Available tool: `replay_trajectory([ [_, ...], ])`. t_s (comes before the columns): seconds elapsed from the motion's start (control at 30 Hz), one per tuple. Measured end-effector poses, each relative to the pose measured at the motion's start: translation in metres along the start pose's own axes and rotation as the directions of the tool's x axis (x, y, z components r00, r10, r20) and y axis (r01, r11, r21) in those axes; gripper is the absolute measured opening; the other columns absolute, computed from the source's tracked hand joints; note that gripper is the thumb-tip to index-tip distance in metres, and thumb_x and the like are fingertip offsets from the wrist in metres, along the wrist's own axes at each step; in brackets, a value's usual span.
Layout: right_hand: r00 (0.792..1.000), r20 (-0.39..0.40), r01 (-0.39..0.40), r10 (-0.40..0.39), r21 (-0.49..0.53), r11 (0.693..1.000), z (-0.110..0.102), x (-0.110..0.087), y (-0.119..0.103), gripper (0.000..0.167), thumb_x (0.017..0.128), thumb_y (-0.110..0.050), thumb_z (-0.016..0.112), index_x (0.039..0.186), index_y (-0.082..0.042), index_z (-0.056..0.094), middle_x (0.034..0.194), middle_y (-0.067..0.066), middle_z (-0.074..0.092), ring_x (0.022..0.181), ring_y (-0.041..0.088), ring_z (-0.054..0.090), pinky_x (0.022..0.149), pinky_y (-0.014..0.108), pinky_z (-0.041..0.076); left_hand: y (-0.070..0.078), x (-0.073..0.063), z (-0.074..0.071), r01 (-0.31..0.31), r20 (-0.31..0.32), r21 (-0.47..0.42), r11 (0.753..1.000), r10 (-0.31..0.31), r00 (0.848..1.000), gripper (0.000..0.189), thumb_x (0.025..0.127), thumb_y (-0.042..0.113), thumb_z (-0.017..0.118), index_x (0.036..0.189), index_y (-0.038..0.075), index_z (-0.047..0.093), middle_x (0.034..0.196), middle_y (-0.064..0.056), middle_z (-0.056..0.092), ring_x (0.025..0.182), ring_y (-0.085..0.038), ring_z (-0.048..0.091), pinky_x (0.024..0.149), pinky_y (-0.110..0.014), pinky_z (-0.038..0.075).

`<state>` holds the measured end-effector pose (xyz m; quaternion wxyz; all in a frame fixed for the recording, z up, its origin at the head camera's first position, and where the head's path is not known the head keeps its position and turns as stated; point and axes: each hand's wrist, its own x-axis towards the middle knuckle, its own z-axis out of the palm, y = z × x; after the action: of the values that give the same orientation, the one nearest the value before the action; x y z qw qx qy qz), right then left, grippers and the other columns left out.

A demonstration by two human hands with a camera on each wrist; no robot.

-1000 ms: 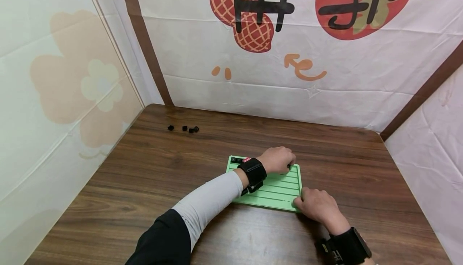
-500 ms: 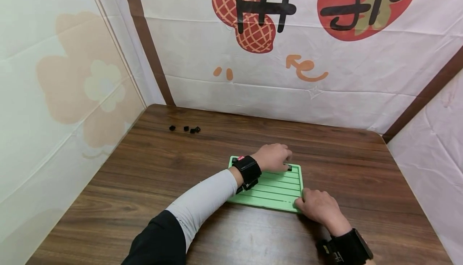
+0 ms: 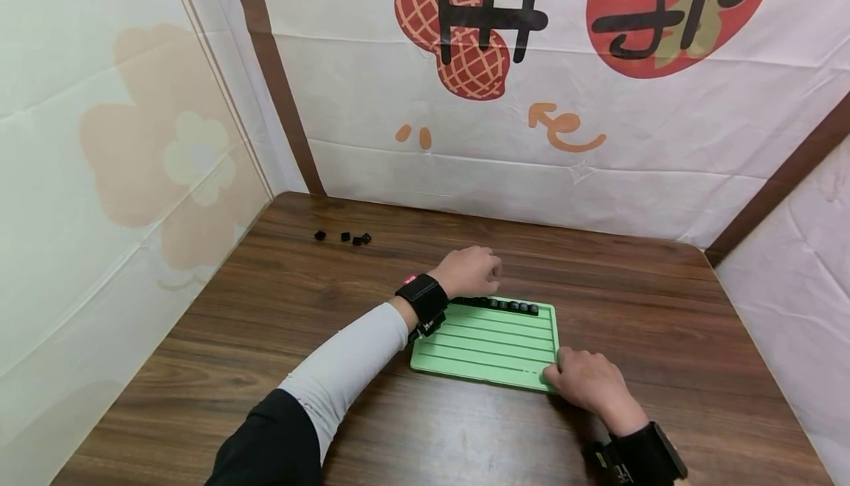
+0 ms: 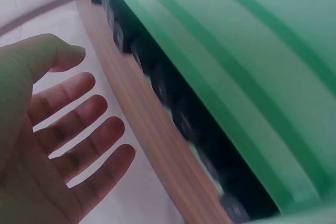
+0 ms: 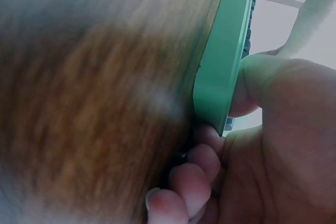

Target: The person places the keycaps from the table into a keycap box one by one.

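Observation:
A pale green ridged tray [image 3: 485, 346] lies on the wooden table, black keycaps [image 3: 514, 307] lined up in its far groove. My left hand [image 3: 468, 271] hovers over the tray's far edge with nothing in it. In the left wrist view its fingers [image 4: 105, 135] are spread and relaxed, apart from the row of keycaps [image 4: 163, 87]. At the near right corner, my right hand [image 3: 587, 379] pinches the tray, thumb on top. The right wrist view has its other fingers [image 5: 191, 182] curled beside the tray's corner [image 5: 210, 103]. My left wrist hides part of the row's left end.
Several loose black keycaps [image 3: 356, 240] lie at the table's back left. A printed white curtain [image 3: 358, 95] hangs behind the table [image 3: 265, 338], with more fabric on both sides. Each wrist wears a black strap [image 3: 425, 300].
My left hand has let go of a keycap at the row's right end and moved left, uncovering the row. My right hand stays on the tray's corner.

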<state>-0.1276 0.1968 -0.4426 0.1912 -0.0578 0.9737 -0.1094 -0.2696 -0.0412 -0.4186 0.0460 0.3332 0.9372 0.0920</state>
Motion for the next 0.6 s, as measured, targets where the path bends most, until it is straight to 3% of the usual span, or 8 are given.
replay_trajectory([
  [0.33,1.000,-0.021,0.013,-0.013,0.006,1.000,0.001,-0.003,-0.001,0.022,0.092,-0.027,0.052,0.079,-0.010,0.049,0.067,0.006,0.041,0.062,0.023,0.043,0.059,0.036,0.027,-0.035,-0.018,-0.011,0.088,-0.012,-0.026,0.996,-0.089,0.996,0.024,0.099,0.032,0.064,0.118,0.017,0.071,0.114,-0.001,0.062,0.094,-0.014,0.060,0.074,-0.030,0.053],
  [0.6,1.000,-0.019,0.011,-0.011,0.000,1.000,-0.001,-0.004,-0.002,0.021,0.090,-0.028,0.053,0.079,-0.010,0.050,0.068,0.007,0.046,0.064,0.024,0.045,0.060,0.037,0.029,-0.072,-0.028,-0.010,0.160,-0.040,-0.019,0.987,-0.161,0.986,0.024,0.099,0.031,0.065,0.117,0.017,0.071,0.114,-0.003,0.060,0.095,-0.016,0.058,0.075,-0.033,0.053],
])
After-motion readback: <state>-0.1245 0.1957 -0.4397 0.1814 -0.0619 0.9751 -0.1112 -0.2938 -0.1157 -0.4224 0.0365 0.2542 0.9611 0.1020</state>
